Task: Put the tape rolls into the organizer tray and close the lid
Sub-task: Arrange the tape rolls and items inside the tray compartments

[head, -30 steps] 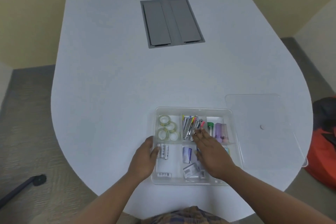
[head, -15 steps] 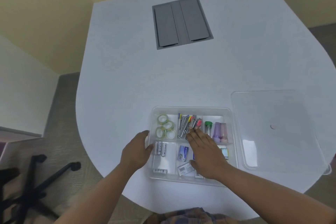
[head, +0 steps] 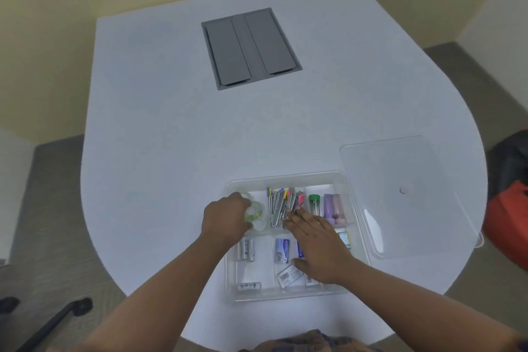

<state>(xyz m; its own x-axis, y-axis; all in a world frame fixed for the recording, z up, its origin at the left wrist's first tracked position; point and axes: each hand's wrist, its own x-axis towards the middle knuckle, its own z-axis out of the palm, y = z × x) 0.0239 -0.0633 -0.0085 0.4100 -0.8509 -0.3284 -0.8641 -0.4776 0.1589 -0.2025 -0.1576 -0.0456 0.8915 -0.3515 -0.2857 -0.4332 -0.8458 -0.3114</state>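
- Tape rolls (head: 255, 214) lie in the organizer tray (head: 288, 293), upper-left compartment, under my left hand (head: 227, 218), fingers curled onto them.
- My right hand (head: 317, 246) lies flat, fingers together, over the tray's middle.
- Lid (head: 405, 197) rests right of the tray.

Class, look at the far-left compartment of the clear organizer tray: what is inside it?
Tape rolls, clear with greenish cores, lie in that compartment of the organizer tray. The left hand reaches in over them, covering some, so their count and its grip cannot be told.

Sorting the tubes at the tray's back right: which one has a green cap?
The leftmost tube, next to the pens; the two on its right are purple and pinkish.
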